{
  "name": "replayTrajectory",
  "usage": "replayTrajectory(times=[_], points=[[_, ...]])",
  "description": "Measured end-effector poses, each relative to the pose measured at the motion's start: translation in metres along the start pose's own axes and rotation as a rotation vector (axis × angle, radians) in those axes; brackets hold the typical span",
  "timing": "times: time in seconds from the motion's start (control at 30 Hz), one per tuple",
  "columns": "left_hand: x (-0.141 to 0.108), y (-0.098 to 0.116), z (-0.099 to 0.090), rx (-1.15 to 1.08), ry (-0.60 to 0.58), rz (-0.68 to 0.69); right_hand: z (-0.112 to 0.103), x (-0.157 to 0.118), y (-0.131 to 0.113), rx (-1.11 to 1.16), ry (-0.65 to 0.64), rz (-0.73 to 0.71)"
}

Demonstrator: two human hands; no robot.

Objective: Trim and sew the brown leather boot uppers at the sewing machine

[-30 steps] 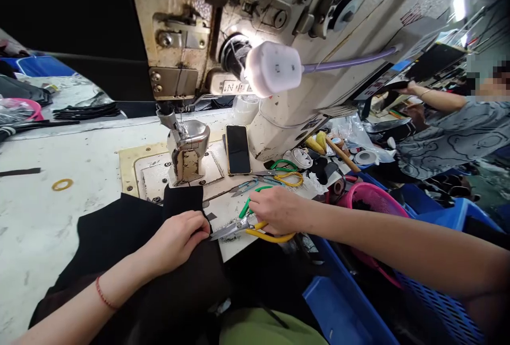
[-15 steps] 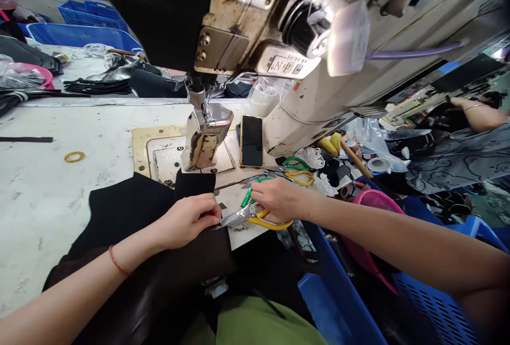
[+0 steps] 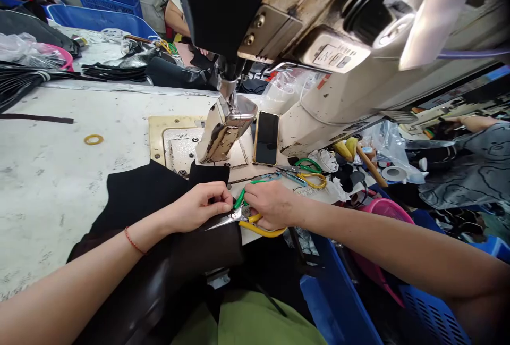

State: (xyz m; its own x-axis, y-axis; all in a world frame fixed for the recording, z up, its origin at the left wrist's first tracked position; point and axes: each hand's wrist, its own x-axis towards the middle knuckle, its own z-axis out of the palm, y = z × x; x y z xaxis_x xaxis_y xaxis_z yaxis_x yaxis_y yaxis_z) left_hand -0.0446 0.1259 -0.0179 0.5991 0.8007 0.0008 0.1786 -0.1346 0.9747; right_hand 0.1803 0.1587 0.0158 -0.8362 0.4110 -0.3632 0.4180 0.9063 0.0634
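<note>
My right hand is wrapped round the handles of a pair of scissors, one handle green and one yellow. The metal blades point left, just below the fingertips of my left hand. Thumb and forefinger of that hand are pinched together; what is between them is too small to make out. Under and beside my left hand lie a black fabric piece and a dark brown, leather-like piece that hangs over the table's front edge towards my lap.
A sewing machine post rises behind my hands, its head above. Beside it lies a phone. More scissors rest on the right. A yellow ring lies left. Blue crate and pink basket stand lower right.
The view has swung left, bringing a person's arm at the back into sight. The scissors' handles have come closer to my left fingertips, and the blades now pass below them.
</note>
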Motion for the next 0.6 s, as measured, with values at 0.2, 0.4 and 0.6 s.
replayTrajectory(times=[0.2,0.4,0.6], points=[[0.001,-0.005,0.002,0.002,0.011,-0.012,-0.015,0.002,-0.012,-0.001,-0.083,0.044],[-0.007,0.015,-0.010,0.243,0.096,-0.083,-0.009,-0.003,-0.012,-0.045,-0.038,0.026],[-0.039,0.028,-0.026,0.648,-0.160,-0.264,0.010,-0.007,-0.016,-0.056,0.061,0.048]])
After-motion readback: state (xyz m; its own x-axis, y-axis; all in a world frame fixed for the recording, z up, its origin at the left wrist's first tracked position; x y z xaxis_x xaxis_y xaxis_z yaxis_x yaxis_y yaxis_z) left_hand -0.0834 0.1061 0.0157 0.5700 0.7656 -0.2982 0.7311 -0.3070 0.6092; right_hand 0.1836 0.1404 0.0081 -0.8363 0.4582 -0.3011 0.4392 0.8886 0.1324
